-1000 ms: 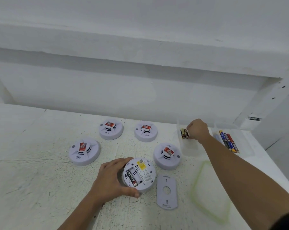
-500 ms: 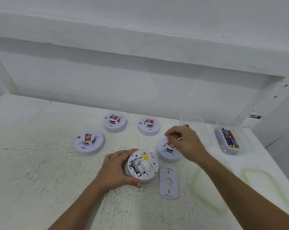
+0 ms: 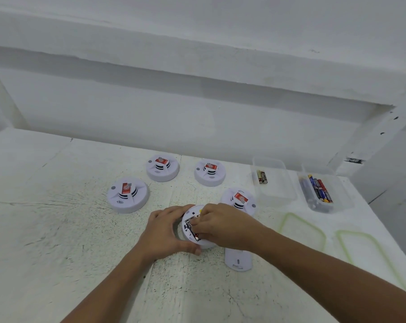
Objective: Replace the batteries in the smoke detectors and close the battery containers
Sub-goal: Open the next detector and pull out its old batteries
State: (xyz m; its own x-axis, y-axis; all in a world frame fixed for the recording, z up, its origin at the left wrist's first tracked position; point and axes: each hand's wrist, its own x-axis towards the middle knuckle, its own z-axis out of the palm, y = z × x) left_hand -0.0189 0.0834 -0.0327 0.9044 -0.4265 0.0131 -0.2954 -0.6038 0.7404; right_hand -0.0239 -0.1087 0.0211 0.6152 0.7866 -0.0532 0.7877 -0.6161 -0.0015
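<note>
Smoke detector (image 3: 189, 213) lay upturned at lower centre of the frame, left hand (image 3: 167, 231) curled round its rim, right hand (image 3: 223, 227) directly over it, fingertips (image 3: 196, 223) pinching a battery (image 3: 195, 234) in the bay (image 3: 188, 226), long axis running upper-left to lower-right

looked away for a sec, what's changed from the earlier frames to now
The right hand left the clear container at the back and came to the overturned detector, its fingers now curled over the open battery bay; whether they hold a battery is hidden. The left hand kept gripping that detector. The four other detectors and the cover plate stayed put.
</note>
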